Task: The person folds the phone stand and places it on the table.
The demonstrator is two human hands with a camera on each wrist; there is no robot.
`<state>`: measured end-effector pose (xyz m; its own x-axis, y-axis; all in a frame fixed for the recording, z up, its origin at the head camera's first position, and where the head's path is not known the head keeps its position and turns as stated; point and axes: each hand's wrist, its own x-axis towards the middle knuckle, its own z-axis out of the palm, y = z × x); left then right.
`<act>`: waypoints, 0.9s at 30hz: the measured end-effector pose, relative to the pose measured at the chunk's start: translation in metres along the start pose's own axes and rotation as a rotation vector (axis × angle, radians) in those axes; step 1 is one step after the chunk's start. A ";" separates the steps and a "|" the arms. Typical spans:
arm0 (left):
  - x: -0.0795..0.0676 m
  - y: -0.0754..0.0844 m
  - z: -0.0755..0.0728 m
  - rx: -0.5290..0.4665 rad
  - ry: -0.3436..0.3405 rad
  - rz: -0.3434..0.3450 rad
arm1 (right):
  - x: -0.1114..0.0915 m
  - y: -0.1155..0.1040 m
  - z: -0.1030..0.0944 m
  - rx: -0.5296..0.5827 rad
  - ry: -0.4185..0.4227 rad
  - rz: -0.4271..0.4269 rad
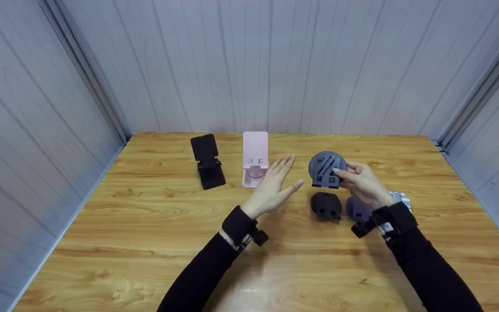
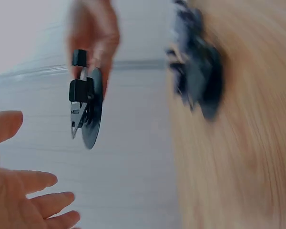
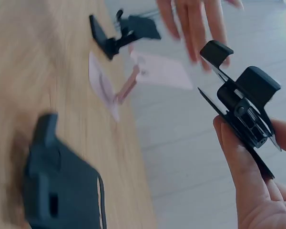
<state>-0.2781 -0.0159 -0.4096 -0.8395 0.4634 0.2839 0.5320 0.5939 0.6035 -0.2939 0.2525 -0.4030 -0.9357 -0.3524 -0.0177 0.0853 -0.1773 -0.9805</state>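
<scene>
A folded dark grey phone stand with a round base is pinched between the thumb and fingers of my right hand, raised above the table. Seen edge-on in the right wrist view, the same phone stand has its plates folded nearly together. My left hand hovers to its left with fingers spread and straight, holding nothing. Just beyond that hand, an unfolded pink phone stand stands upright. Further left is an unfolded black phone stand. In the left wrist view, my left fingers are apart from the held stand.
Below the held stand lie a folded black phone stand and a folded purple one. A white stand is partly hidden behind my right wrist. Pale panel walls enclose the wooden table at the back and sides.
</scene>
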 end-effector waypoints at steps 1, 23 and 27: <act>-0.002 -0.001 0.000 0.074 -0.009 0.005 | 0.003 -0.001 -0.002 -0.016 0.010 0.015; -0.025 -0.009 -0.006 0.352 -0.076 -0.034 | 0.060 0.018 -0.036 -0.513 0.168 0.348; -0.025 -0.010 -0.007 0.350 -0.082 -0.037 | 0.063 0.022 -0.037 -0.418 0.166 0.374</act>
<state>-0.2628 -0.0376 -0.4177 -0.8545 0.4805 0.1975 0.5195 0.7936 0.3168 -0.3637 0.2602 -0.4332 -0.9120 -0.1668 -0.3748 0.3091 0.3212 -0.8951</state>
